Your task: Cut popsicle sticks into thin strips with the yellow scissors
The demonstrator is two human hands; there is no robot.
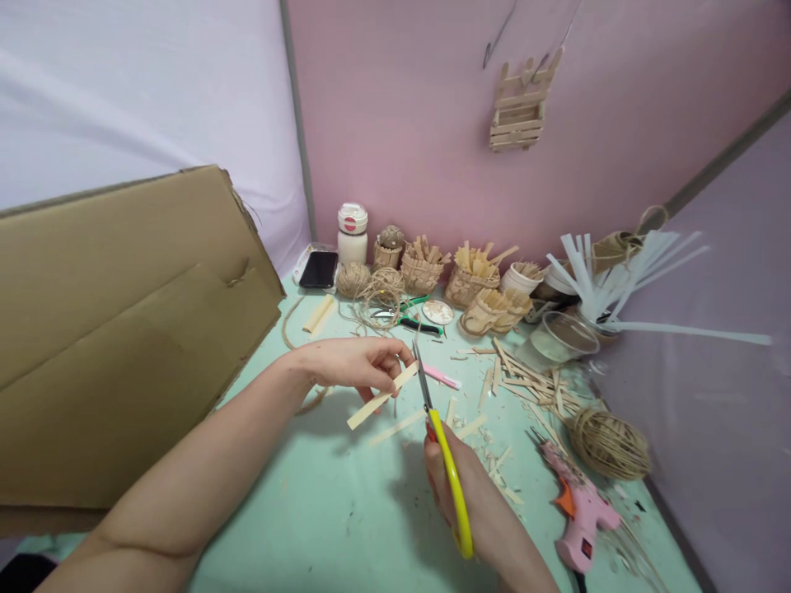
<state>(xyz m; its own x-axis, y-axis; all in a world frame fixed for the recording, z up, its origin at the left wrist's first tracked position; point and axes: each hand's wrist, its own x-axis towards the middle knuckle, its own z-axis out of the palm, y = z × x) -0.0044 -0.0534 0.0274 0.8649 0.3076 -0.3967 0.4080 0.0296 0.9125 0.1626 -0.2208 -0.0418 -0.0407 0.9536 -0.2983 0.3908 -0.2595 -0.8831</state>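
Observation:
My left hand point(358, 362) pinches a flat wooden stick point(381, 397) near its upper end, holding it slanted above the mint-green table point(321, 511). My right hand point(475, 511) grips yellow-handled scissors point(442, 445); the blades point up and away, and their tips meet the stick's upper end beside my left fingers. Cut wood slivers point(494, 469) lie on the table around the scissors.
A big cardboard sheet point(124, 329) leans at the left. A pink glue gun point(578, 511) and a twine ball point(609, 445) lie at the right. Baskets of sticks point(475, 280), a white jar point(352, 235), a phone point(318, 269), loose twine and white strips point(618, 280) line the back.

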